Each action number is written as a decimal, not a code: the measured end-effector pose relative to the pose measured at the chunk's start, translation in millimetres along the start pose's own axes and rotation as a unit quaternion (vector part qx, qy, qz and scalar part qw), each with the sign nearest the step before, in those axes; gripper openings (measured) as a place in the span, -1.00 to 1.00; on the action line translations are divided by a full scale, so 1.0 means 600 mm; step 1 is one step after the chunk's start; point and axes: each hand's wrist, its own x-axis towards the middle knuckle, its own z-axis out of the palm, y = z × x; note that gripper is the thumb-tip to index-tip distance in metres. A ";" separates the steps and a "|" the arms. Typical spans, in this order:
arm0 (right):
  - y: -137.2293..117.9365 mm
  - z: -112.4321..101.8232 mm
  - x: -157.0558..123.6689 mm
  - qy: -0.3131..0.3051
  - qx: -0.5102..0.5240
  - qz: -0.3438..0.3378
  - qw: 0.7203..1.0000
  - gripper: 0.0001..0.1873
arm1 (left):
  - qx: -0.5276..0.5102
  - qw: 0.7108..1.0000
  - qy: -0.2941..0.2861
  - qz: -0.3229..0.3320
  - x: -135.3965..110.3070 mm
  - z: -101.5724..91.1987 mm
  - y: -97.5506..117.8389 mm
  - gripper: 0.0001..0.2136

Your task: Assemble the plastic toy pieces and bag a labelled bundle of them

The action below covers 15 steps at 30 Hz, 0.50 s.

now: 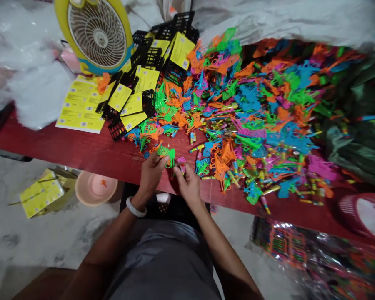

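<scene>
My left hand (152, 170), with a pale bracelet on its wrist, pinches a bright green plastic toy gun (171, 156) above the near edge of the red table. My right hand (189, 183) is beside it, thumb and fingers pressed together; what lies between them is too small to make out. A small pink plastic piece (181, 159) shows just past its fingertips, and I cannot tell if it is held. Close ahead and to the right spreads a heap of orange, blue, green and pink toy guns (250, 98), mixed with small patterned tubes (234, 179).
A yellow fan (100, 37) stands at the back left. Black plastic racks with yellow cards (140, 79) are piled beside it, near a yellow printed sheet (81, 110). A basin (96, 200) sits on the floor left; a red basket (351, 212) stands at the table's right.
</scene>
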 end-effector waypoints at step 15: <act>-0.007 -0.017 0.012 -0.098 0.208 0.125 0.965 -0.56 | -0.033 0.999 -0.014 -0.011 -0.044 -0.013 -0.035 -0.60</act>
